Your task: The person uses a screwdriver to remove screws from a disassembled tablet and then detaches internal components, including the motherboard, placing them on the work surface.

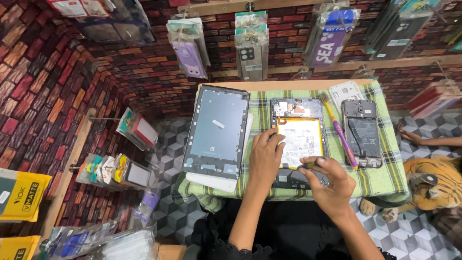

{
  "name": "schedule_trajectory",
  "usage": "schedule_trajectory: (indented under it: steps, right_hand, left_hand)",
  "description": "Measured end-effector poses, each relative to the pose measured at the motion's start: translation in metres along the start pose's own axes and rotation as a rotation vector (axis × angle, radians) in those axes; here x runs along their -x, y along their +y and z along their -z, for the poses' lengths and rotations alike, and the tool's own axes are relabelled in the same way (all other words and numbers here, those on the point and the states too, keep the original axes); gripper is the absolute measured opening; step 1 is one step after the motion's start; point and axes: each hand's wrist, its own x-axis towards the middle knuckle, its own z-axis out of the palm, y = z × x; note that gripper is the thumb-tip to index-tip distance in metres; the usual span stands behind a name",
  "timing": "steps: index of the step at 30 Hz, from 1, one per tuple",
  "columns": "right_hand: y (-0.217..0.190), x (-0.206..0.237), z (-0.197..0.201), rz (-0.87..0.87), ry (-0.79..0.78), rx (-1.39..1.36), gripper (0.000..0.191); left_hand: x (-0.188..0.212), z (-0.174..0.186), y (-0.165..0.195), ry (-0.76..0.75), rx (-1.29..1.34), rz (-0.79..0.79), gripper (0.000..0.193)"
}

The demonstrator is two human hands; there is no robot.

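Your hands work on the open tablet (299,144) in the middle of the green checked cloth (380,178).

Your left hand (264,156) lies open on its left edge, likely to keep it from sliding. Your right hand (327,180) pinches a small dark tool (312,164) at the bottom end. The back cover (216,132) lies to the left; a toothbrush (339,130) and an open phone (362,134) lie to the right.

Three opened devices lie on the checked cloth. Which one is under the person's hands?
The middle one, the opened tablet with the white battery: the left hand and right hand rest on it. The grey back cover and dark phone lie untouched.
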Motion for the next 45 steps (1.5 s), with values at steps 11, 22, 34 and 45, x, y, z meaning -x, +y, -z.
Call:
schedule_trajectory:
  steps: [11,22,34,45]
  right_hand:
    - [-0.002,-0.0006,0.001,-0.006,0.005,-0.013,0.067]
    - [-0.0035,-0.0039,0.0036,0.053,-0.022,0.069,0.066]
    - [-0.0073,-0.0088,0.0038,0.117,-0.012,0.174,0.066]
    - [0.0015,-0.0046,0.0041,0.09,-0.028,0.051,0.066]
  left_hand:
    - [-0.0005,0.0009,0.0012,-0.001,-0.016,-0.001,0.02]
    - [-0.0006,0.0,0.0006,0.006,-0.009,-0.015,0.02]
    - [0.0001,0.0018,0.0027,0.0,0.007,-0.009,0.021]
    - [-0.0009,0.0013,0.0027,-0.008,0.003,-0.003,0.022]
